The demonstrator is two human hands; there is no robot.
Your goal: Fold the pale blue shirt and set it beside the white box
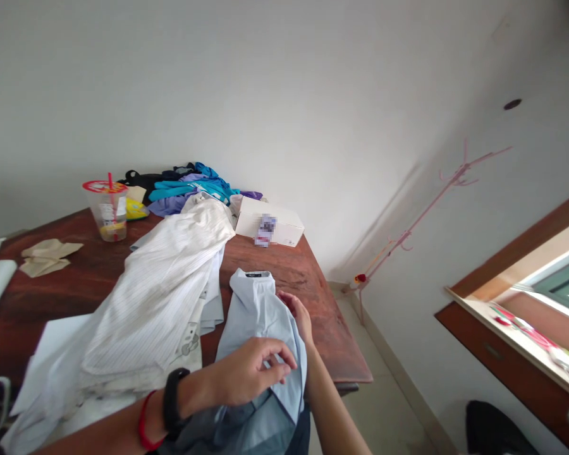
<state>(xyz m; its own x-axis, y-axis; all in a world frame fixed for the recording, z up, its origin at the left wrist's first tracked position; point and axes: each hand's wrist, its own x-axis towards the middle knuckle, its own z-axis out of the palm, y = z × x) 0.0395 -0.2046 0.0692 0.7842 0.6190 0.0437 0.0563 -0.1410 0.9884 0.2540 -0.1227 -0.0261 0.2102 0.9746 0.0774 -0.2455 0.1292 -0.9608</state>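
Note:
A light blue shirt [258, 316] lies over the near edge of a dark wooden table [313, 303], collar pointing away from me. My left hand [251, 373], with a black watch and a red band on the wrist, pinches the shirt's fabric near its middle. My right hand [299, 316] lies along the shirt's right edge, fingers curled onto the cloth. A white striped shirt [165, 297] is heaped to the left of the blue one.
A pile of blue, purple and black clothes [189, 186] sits at the table's back, next to a white box [270, 224]. A plastic cup with a red straw [107, 212] and tan napkins [47, 256] are on the left. A pink coat stand [408, 230] leans against the right wall.

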